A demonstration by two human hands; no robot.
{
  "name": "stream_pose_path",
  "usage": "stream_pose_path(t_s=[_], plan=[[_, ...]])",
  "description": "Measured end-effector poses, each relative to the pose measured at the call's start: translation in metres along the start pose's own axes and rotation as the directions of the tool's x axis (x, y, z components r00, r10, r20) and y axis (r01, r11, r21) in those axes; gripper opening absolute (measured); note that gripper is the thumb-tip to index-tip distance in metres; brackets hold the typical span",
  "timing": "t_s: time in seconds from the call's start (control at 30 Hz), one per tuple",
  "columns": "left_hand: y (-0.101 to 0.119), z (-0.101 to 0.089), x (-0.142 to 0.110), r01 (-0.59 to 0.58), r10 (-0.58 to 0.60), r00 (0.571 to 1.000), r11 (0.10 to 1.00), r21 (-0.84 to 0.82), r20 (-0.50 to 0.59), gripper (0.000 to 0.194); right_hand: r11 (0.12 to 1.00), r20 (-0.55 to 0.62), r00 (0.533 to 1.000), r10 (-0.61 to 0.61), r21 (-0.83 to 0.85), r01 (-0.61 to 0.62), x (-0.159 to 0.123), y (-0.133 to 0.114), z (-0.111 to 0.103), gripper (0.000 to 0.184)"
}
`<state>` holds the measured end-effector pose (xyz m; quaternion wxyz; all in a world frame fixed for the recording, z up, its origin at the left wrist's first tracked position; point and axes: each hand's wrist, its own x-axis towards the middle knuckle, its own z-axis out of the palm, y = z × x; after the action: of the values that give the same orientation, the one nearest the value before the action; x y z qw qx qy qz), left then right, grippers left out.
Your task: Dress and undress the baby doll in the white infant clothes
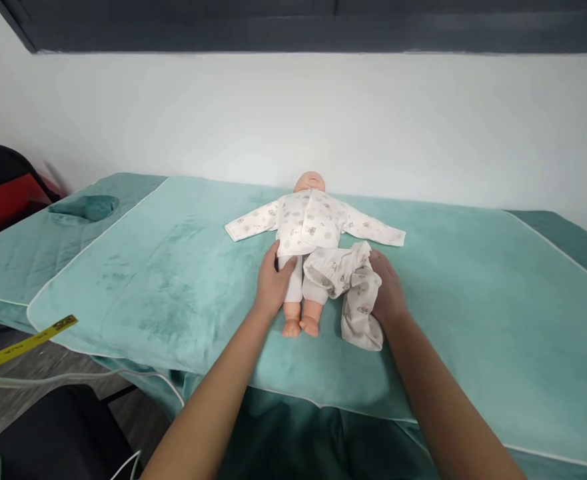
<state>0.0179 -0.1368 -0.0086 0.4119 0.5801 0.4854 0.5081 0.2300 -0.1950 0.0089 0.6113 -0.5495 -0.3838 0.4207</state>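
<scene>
A baby doll [309,220] lies on its back on a teal mat [173,280], head toward the wall, in a white printed top with sleeves spread wide. My left hand [272,283] rests against the doll's left hip and leg, fingers curled around it. My right hand [388,290] grips a crumpled pair of white printed trousers [353,287], which lies partly over the doll's other leg. The doll's bare feet [300,327] point toward me.
The mat covers a teal bed [18,253] set against a white wall. A small teal pillow [84,207] lies at the far left. A yellow tape [23,343] and white cables hang at the lower left beside a dark seat [48,433].
</scene>
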Motion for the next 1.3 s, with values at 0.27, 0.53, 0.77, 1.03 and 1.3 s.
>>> stream_pose_path(t_s=[0.27, 0.53, 0.77, 1.03, 1.3], plan=[[0.026, -0.003, -0.062, -0.370, 0.336, 0.929, 0.864, 0.342, 0.156, 0.014, 0.983, -0.075, 0.994, -0.079, -0.172, 0.065, -0.046, 0.002, -0.011, 0.049], [0.078, -0.018, -0.076, -0.251, 0.196, 0.935, 0.954, 0.162, 0.297, 0.034, 0.940, -0.125, 0.980, -0.153, -0.324, 0.105, -0.073, -0.026, 0.033, 0.036], [0.141, -0.068, -0.063, -0.073, 0.070, 0.960, 0.997, 0.002, 0.270, 0.046, 0.823, 0.479, 0.854, -0.201, -0.391, 0.413, -0.094, -0.064, 0.066, 0.025], [0.156, -0.080, -0.066, -0.158, 0.134, 0.951, 0.985, 0.065, 0.280, 0.021, 0.657, 0.575, 0.729, -0.371, -0.392, 0.643, -0.084, -0.115, 0.076, 0.028], [0.188, -0.093, -0.070, -0.121, 0.181, 0.895, 0.978, -0.170, 0.407, 0.028, 0.715, 0.546, 0.781, -0.302, -0.412, 0.565, -0.096, -0.163, 0.080, 0.029]])
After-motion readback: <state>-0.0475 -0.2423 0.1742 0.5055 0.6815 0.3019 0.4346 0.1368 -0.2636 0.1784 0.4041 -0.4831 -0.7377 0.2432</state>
